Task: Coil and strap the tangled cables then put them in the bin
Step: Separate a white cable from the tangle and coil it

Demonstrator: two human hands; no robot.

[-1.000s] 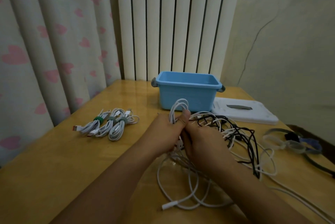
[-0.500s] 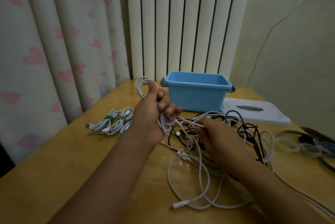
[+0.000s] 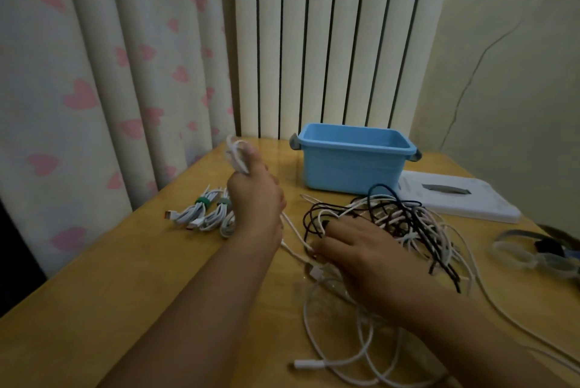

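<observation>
My left hand (image 3: 255, 199) is raised above the table and grips a folded white cable (image 3: 236, 153); its loops stick out above my fist and its tail runs down toward the pile. My right hand (image 3: 361, 249) lies flat, fingers spread, on the tangled pile of white and black cables (image 3: 405, 218) at the table's middle right. More white cable loops (image 3: 339, 353) trail toward the near edge. The blue bin (image 3: 351, 161) stands behind the pile, with nothing showing inside. Coiled white cables with green and grey straps (image 3: 204, 215) lie left of my left hand.
A white lid (image 3: 464, 199) with a grey handle lies right of the bin. Loose straps (image 3: 533, 252) rest at the table's right edge. A curtain hangs to the left, a radiator stands behind the wooden table (image 3: 94, 293), and a wall is at the right.
My left hand has lifted and pulled the white cable up and leftward out of the pile. My right hand let go of it and settled flat on the tangle.
</observation>
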